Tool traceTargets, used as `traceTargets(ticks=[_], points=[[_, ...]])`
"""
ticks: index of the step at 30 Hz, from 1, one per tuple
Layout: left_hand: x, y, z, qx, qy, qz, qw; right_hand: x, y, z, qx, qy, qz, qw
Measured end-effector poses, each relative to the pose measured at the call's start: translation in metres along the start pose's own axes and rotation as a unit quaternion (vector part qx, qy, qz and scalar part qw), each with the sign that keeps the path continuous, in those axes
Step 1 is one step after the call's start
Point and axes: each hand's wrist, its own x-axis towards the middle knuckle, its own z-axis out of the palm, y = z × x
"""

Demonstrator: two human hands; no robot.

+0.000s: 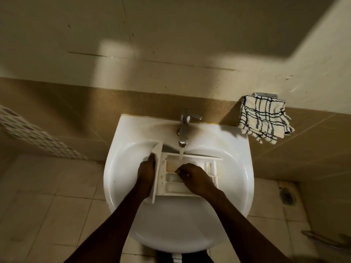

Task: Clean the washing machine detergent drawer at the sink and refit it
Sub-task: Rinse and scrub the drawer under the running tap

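Observation:
The white detergent drawer [171,184] lies across the bowl of the white sink [133,224], its front panel to the left and its compartments facing up. My left hand [147,174] grips the drawer's front panel at the left end. Over the middle compartments rests my right hand [193,177], fingers curled and pressing into the drawer; whether it holds anything is hidden. Water runs from the chrome tap [183,130] in a thin stream into the drawer's far compartment.
A checked cloth [264,121] hangs from a wall holder right of the sink. A perforated white basket [38,135] shows at the left. A floor drain [287,196] sits in the tiled floor at the right. A tiled wall stands behind the sink.

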Motion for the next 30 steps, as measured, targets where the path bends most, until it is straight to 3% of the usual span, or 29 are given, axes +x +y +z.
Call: traceTargets(ticks=[5,7,10,13,17,20,22,25,30], points=[[0.003,-0.003,-0.001,-0.001,0.003,0.009,1.0,0.023,0.019,0.003,-0.062,0.031,0.142,0.987],[0.003,-0.003,0.0,0.003,0.008,0.014,1.0,0.035,-0.008,0.012,-0.074,0.006,0.145,0.987],[0.003,-0.001,0.0,0.01,0.005,0.019,1.0,0.042,-0.042,0.021,0.009,-0.049,0.117,0.992],[0.002,-0.001,0.0,0.014,0.006,0.013,1.0,0.035,-0.027,0.012,0.007,-0.081,0.079,0.994],[0.002,-0.002,-0.001,0.01,0.017,0.007,1.0,0.031,0.002,-0.005,-0.119,-0.031,0.169,0.978],[0.004,-0.003,-0.001,0.015,0.013,0.006,1.0,0.041,-0.02,0.004,-0.051,-0.01,0.201,0.978],[0.005,-0.004,-0.002,0.018,0.007,0.014,1.0,0.043,-0.036,0.018,0.014,-0.029,0.16,0.987],[0.004,-0.004,-0.002,0.018,0.007,0.012,1.0,0.032,-0.032,0.017,0.004,-0.044,0.088,0.995],[0.002,0.0,-0.001,0.019,0.021,0.004,1.0,0.036,0.004,-0.003,-0.062,-0.026,0.181,0.981]])
